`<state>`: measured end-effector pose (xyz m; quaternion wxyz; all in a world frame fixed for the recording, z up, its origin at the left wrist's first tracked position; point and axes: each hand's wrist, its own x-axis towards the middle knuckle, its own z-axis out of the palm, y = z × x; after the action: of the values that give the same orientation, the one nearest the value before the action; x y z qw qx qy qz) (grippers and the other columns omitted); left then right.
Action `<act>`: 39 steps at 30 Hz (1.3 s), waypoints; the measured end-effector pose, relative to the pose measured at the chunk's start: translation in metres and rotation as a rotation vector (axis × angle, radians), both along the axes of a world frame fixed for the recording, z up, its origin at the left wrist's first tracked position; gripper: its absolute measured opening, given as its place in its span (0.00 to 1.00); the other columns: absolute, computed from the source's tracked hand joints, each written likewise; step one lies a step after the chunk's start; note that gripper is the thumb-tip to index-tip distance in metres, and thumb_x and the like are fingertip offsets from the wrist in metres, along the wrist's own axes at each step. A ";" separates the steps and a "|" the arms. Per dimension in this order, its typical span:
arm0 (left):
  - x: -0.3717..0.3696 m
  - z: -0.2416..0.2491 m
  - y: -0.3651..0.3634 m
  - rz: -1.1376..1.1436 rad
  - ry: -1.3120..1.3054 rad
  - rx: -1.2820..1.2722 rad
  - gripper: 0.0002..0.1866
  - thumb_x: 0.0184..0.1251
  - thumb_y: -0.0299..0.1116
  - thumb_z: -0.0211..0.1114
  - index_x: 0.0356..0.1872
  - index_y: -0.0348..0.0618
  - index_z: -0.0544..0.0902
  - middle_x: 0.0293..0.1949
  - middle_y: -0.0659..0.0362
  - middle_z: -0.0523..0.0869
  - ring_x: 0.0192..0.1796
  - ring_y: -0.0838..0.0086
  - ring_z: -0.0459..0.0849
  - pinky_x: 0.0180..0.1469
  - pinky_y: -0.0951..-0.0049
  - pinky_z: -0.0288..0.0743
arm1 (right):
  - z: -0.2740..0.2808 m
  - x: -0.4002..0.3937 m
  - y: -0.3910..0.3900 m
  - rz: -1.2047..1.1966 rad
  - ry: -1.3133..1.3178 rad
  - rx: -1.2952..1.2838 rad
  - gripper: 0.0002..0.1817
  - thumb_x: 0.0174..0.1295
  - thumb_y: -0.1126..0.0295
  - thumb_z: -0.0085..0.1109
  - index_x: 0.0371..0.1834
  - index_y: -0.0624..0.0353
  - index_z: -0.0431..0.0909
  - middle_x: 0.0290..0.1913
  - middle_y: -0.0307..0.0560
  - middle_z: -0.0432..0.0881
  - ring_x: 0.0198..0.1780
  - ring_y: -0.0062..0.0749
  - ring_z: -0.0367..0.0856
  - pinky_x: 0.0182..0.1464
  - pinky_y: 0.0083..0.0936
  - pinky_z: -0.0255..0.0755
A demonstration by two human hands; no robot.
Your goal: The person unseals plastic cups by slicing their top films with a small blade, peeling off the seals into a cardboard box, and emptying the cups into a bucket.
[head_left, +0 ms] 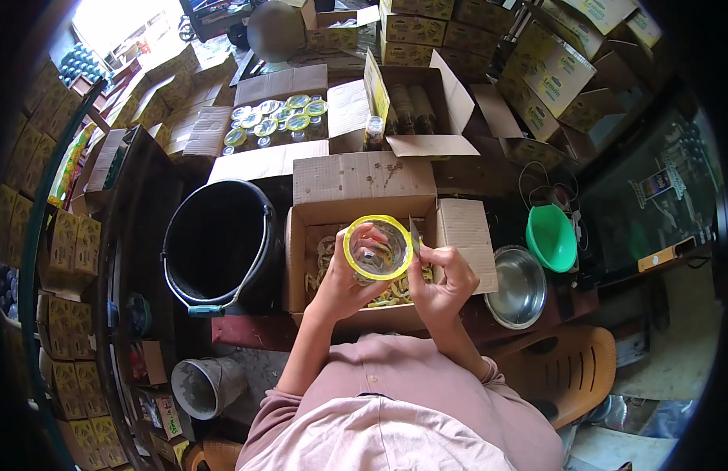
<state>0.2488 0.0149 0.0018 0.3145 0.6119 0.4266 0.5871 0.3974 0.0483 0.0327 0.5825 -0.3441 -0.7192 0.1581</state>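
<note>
My left hand [338, 284] is wrapped round a clear plastic cup [377, 271] with a bright yellow rim, its round end turned up towards me. Fingers show through the clear wall. In my right hand [444, 284] a thin blade [415, 237], looking like a knife, is pinched upright against the right side of the rim. Both hands are over an open cardboard box [365, 210], which has many yellowish strips or scraps [395, 298] at its bottom. The blade's handle is hidden by my fingers.
Left of the box stands a black bucket [215, 235]; a metal bowl [517, 294] and green basin [551, 238] are on the right. Behind are a carton of yellow-lidded cups [297, 122] and another open carton [458, 102]. A grey bucket [198, 388] sits low left, a chair [564, 369] low right.
</note>
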 end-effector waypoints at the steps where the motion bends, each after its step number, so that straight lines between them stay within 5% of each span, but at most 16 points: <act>1: -0.002 0.001 0.000 0.007 0.048 0.012 0.38 0.45 0.19 0.68 0.59 0.43 0.58 0.47 0.54 0.70 0.48 0.72 0.73 0.52 0.73 0.68 | -0.001 0.000 0.001 0.003 -0.007 0.010 0.10 0.45 0.82 0.65 0.30 0.60 0.78 0.26 0.45 0.79 0.27 0.33 0.81 0.29 0.22 0.74; 16: -0.005 -0.005 -0.001 0.068 0.076 0.039 0.39 0.44 0.24 0.72 0.57 0.40 0.56 0.46 0.52 0.72 0.47 0.66 0.76 0.51 0.69 0.71 | 0.006 -0.007 -0.005 -0.009 0.023 -0.052 0.08 0.44 0.82 0.64 0.28 0.62 0.77 0.25 0.45 0.80 0.27 0.30 0.82 0.30 0.21 0.74; 37: -0.004 0.001 -0.006 -0.127 -0.011 -0.033 0.37 0.43 0.20 0.68 0.57 0.40 0.59 0.45 0.53 0.73 0.48 0.71 0.75 0.53 0.70 0.70 | -0.002 0.002 0.002 0.066 0.086 -0.165 0.07 0.43 0.82 0.65 0.25 0.63 0.77 0.23 0.47 0.81 0.26 0.28 0.81 0.30 0.20 0.73; 39: -0.005 0.000 -0.005 -0.159 0.016 -0.023 0.38 0.44 0.21 0.68 0.58 0.41 0.59 0.46 0.54 0.73 0.48 0.70 0.75 0.53 0.71 0.70 | -0.002 0.002 0.005 0.090 0.088 -0.154 0.07 0.44 0.83 0.65 0.25 0.64 0.77 0.24 0.43 0.79 0.27 0.21 0.78 0.30 0.16 0.70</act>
<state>0.2435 0.0096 0.0022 0.3634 0.6450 0.3859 0.5504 0.3993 0.0529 0.0309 0.5778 -0.3481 -0.6932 0.2540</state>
